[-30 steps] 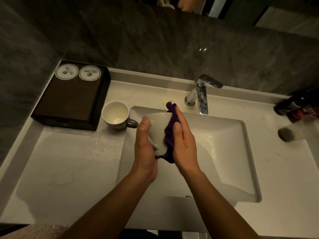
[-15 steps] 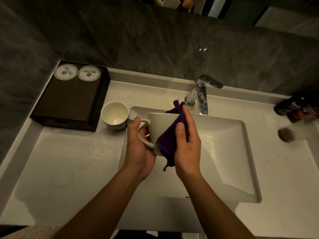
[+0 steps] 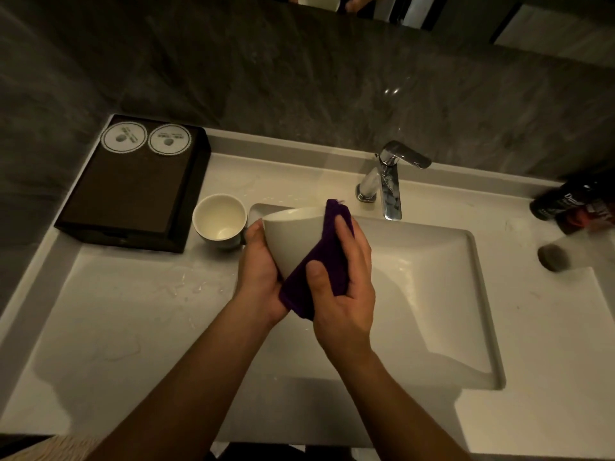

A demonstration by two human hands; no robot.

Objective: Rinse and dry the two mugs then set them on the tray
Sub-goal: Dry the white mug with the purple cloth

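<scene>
Over the left part of the sink basin, my left hand grips a white mug from its left side; the handle is hidden. My right hand holds a purple cloth wrapped against the mug's right side and bottom, thumb on the cloth. A second white mug stands upright on the counter left of the basin, mouth up and empty. The dark brown tray sits at the back left of the counter, with two round white paper coasters at its far end.
A chrome faucet stands behind the basin, with no water running. Dark bottles and a pale blurred container lie at the right edge. Water drops spot the white counter left of the basin. A dark stone wall rises behind.
The mug has turned in my hands, so its handle no longer shows. My left hand now cups its side, and my right hand with the cloth has slid lower, toward the mug's bottom.
</scene>
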